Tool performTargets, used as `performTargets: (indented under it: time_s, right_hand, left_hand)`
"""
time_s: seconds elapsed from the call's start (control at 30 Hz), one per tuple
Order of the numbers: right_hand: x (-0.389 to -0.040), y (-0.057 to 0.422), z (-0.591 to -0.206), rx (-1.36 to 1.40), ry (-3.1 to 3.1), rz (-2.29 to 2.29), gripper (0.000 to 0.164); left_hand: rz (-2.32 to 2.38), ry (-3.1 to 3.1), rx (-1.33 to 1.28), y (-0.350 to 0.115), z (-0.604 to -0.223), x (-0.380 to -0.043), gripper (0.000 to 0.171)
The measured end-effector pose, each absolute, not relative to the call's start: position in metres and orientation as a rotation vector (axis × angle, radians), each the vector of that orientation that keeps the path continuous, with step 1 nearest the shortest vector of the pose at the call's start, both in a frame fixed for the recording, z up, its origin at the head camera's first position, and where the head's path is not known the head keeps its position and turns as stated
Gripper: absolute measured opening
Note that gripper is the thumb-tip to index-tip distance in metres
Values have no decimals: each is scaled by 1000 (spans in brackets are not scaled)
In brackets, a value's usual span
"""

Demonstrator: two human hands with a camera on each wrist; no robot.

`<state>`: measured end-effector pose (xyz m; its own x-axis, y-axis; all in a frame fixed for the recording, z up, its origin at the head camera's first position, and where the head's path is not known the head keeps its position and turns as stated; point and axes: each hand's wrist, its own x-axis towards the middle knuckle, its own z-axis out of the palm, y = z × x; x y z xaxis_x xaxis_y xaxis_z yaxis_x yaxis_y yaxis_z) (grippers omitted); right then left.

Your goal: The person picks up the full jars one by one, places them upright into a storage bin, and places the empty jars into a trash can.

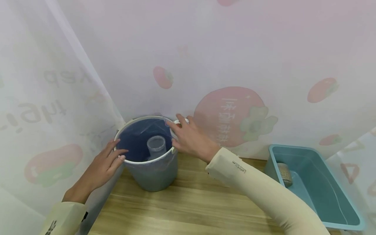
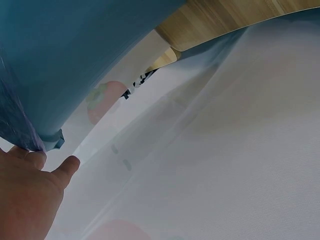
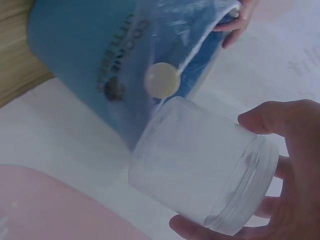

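Note:
My right hand (image 1: 192, 137) grips a clear plastic jar (image 3: 192, 162) by its ridged end, thumb on one side and fingers on the other. That jar is at the right rim of a blue bin (image 1: 152, 179), which has a pale rim and a clear bag lining. Inside the bin stands another clear jar (image 1: 156, 143), its round end facing up. On the bin's left rim rests my left hand (image 1: 104, 164), with fingers reaching over the edge; one digit sticks out apart from the bin in the left wrist view.
At the right, a teal tub (image 1: 323, 182) contains a brownish cylindrical container (image 1: 285, 174) near its left wall. A wooden table (image 1: 182, 209) lies under the bin. White curtains with strawberry prints (image 1: 232, 114) hang behind and at the left.

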<state>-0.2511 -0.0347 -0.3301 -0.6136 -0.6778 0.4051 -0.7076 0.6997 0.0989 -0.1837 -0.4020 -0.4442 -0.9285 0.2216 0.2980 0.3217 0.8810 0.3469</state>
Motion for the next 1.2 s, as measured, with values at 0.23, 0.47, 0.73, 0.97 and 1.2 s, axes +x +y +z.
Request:
performTargets:
  time_s: [0.23, 0.47, 0.73, 0.97, 1.2]
  right_hand:
    - [-250, -55, -314, 1077, -2648, 208, 57]
    - [-254, -89, -309, 1073, -2714, 90, 60]
    - [-252, -129, -315, 1097, -2749, -23, 63]
    - [-258, -142, -329, 1084, -2806, -15, 64]
    - [-264, -152, -340, 1075, -2797, -3, 67]
  left_hand:
    - [-592, -2805, -417, -400, -445, -184, 38]
    - [-577, -2792, -417, -399, -443, -183, 37]
    - [-593, -2796, -406, -400, -443, -181, 37]
    - [-603, -2814, -404, -397, -450, -184, 39]
    - [-594, -2801, -396, -395, -445, -180, 37]
